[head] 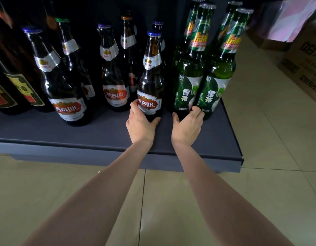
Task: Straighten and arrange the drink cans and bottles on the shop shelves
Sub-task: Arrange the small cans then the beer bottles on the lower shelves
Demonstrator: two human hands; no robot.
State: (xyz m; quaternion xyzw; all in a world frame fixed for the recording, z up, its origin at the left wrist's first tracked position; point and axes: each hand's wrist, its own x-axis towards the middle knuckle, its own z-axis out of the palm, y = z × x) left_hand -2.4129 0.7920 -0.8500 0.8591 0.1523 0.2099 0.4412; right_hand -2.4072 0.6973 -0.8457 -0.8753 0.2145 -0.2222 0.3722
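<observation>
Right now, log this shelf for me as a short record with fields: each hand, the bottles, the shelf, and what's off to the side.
left hand: grips base of brown bottle
right hand: grips base of green bottle
brown bottles: several upright, blue caps, red-and-silver labels; front-left one stands forward of the rest
green bottles: four at right end, two rows of two
shelf: dark, low over tiled floor
side: cardboard boxes on floor at right
</observation>
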